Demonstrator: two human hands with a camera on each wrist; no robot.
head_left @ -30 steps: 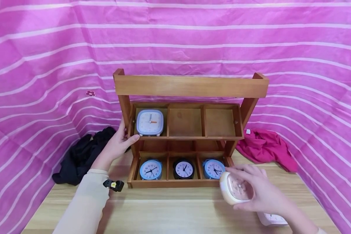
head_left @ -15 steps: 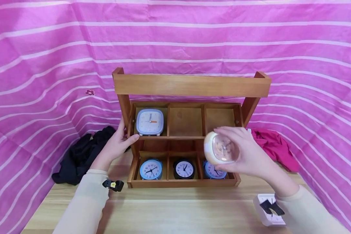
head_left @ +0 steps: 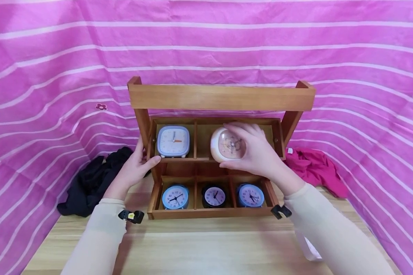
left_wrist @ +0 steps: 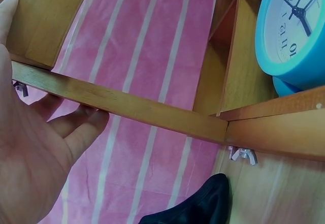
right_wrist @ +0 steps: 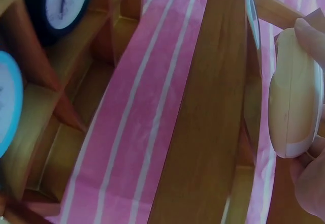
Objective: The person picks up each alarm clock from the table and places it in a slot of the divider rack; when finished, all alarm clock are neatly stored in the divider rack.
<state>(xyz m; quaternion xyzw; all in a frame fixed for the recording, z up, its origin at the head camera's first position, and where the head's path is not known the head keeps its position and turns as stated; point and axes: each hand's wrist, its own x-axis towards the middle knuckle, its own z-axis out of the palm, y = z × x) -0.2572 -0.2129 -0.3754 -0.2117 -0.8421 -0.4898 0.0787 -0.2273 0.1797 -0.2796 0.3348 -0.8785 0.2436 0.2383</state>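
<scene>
A two-tier wooden shelf [head_left: 220,98] stands on the table. In its upper left compartment sits a lavender square clock [head_left: 173,141]. My right hand [head_left: 247,147] grips a cream rounded clock [head_left: 221,147] at the mouth of the upper middle compartment; the right wrist view shows this cream clock [right_wrist: 294,92] edge-on between my fingers [right_wrist: 311,37]. The upper right compartment is mostly hidden by that hand. My left hand [head_left: 145,156] grips the shelf's left post, thumb in front. The lower tier holds a blue clock [head_left: 175,197], a black clock [head_left: 214,196] and another blue clock [head_left: 249,196].
A black cloth [head_left: 93,183] lies left of the shelf and a magenta cloth [head_left: 313,168] to its right. A white clock [head_left: 309,250] lies on the table [head_left: 206,248] at the front right, partly under my right arm. Pink striped fabric [head_left: 206,46] surrounds the table.
My right hand has carried the cream clock up and left from the table's front right to the upper middle compartment. My left hand has stayed on the shelf post.
</scene>
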